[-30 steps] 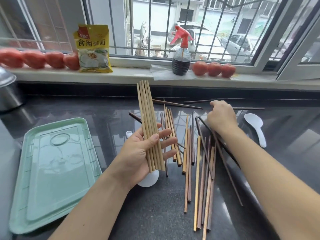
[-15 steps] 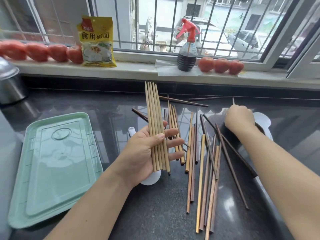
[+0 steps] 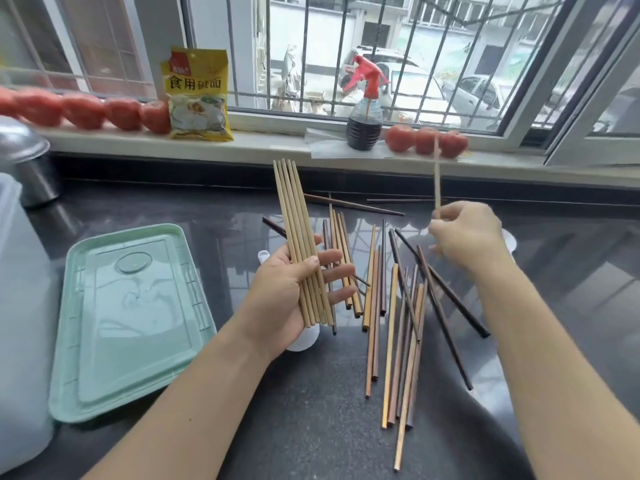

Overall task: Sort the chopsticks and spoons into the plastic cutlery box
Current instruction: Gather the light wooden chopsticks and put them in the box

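Note:
My left hand (image 3: pixel 294 289) lies palm up over the dark counter, thumb pressing a bundle of several light bamboo chopsticks (image 3: pixel 298 237) against the fingers. My right hand (image 3: pixel 464 237) is raised at the right and pinches one light chopstick (image 3: pixel 437 174) that points nearly straight up. Several brown and dark chopsticks (image 3: pixel 398 306) lie scattered on the counter between my hands. One white spoon (image 3: pixel 301 341) shows partly under my left hand, another (image 3: pixel 510 240) peeks out behind my right hand. A translucent plastic box (image 3: pixel 17 306) stands at the far left edge.
A mint green lid (image 3: pixel 128 320) lies flat to the left of my left hand. A metal pot (image 3: pixel 24 164) sits at the back left. On the windowsill stand tomatoes (image 3: pixel 426 140), a yellow packet (image 3: pixel 197 95) and a spray bottle (image 3: pixel 363 123).
My right hand moved right across the far counter, then lifted with a single light chopstick, now held upright. My left hand kept its bundle and barely moved.

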{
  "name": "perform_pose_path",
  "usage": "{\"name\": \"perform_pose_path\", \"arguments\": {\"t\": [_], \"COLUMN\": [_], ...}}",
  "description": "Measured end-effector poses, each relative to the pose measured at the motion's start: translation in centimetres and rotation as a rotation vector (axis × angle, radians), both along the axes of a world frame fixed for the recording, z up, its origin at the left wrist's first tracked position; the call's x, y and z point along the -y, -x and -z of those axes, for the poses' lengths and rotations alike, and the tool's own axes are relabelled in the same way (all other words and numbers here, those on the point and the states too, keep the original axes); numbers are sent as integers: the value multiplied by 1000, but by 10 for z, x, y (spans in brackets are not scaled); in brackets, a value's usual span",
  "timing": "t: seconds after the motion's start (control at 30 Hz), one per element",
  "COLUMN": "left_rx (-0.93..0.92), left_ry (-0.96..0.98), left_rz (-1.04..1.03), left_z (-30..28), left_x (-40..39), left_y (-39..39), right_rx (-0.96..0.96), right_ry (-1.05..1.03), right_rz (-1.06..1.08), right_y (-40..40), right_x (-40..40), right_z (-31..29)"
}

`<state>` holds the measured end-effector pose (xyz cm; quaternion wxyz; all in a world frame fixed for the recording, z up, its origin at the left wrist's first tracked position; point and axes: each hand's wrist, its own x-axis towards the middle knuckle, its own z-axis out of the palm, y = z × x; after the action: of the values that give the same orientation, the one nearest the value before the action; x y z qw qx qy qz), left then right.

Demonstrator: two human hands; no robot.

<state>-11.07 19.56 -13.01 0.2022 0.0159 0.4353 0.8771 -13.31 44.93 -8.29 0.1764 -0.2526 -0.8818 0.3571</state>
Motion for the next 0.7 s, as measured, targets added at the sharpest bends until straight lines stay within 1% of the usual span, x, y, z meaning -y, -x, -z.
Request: {"name": "perform_pose_path", "arguments": {"t": [0.03, 0.07, 0.13, 0.17, 0.23, 0.33, 0.37, 0.43, 0.5, 0.63, 0.7], "left_rx": [0, -4, -21, -32, -47, -50, -50, -42, -44, -64, -105], "left_ry": [13, 25, 38, 46, 73, 86, 88, 96, 109, 106, 126], "left_rz": [-9, -14, -11, -10, -24, -33, -26, -15, -12, 8, -14], "left_z": [0, 0, 0, 1, 2, 4, 4, 4, 6, 7, 6], "left_x": [-1, -2, -3, -3, -1, 0, 0, -2, -4, -3, -3], "left_y": [-1, -2, -4, -4, -2, -1, -2, -5, -7, -7, -6], "right_rx": [-118, -164, -162, -160, -183, -222, -224, -184, -145, -101, -134], "right_ry": [180, 304, 396, 401, 412, 471, 460, 382, 346, 403, 432], "right_rz": [-124, -254, -461, -517, -548, -550, -559, -585, -584, -631, -679], "right_y": [-13, -25, -40, -44, -45, -48, -50, -53, -53, -52, -53], "right_x": [25, 51, 92, 105, 118, 119, 118, 117, 115, 110, 108], "right_z": [-1, 2, 16, 25, 37, 42, 43, 46, 49, 46, 45]}}
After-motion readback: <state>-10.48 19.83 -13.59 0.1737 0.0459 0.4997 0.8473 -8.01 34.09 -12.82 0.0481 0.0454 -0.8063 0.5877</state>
